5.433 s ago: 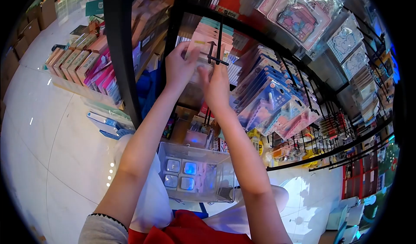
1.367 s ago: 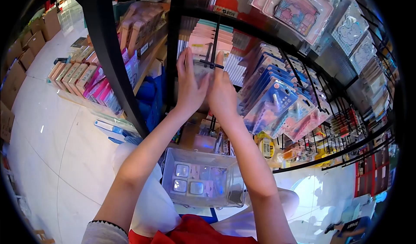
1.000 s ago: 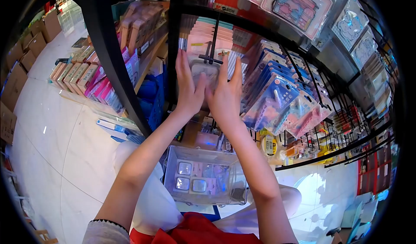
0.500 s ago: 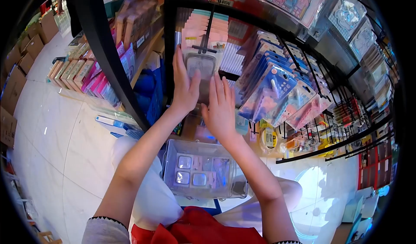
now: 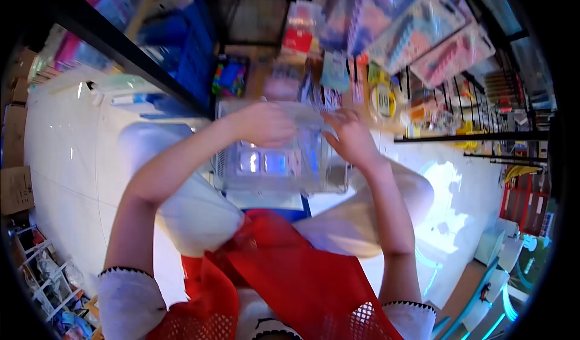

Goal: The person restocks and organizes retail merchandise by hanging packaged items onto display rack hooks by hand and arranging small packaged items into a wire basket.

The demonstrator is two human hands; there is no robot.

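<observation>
Over the wire basket (image 5: 220, 171), my left hand (image 5: 266, 124) reaches in with its fingers curled downward. Blur and the back of the hand hide what those fingers hold, if anything. My right hand (image 5: 353, 139) is at the basket's far right side, thumb and fingers apart, and nothing shows in its grasp. Inside the basket lie small clear square boxes (image 5: 275, 162) and other clear packaged goods. The basket stands between my knees.
Blister packs (image 5: 403, 33) hang on hooks ahead to the right. A blue basket (image 5: 188, 44) stands at the left behind a black shelf post (image 5: 130, 56). A tape-like yellow roll (image 5: 383, 100) sits on the low shelf. Cardboard boxes (image 5: 16, 190) line the far left.
Both hands have come down from the hanging packs at the shelf to the wire basket. My left hand has curled. The view has tilted downward.
</observation>
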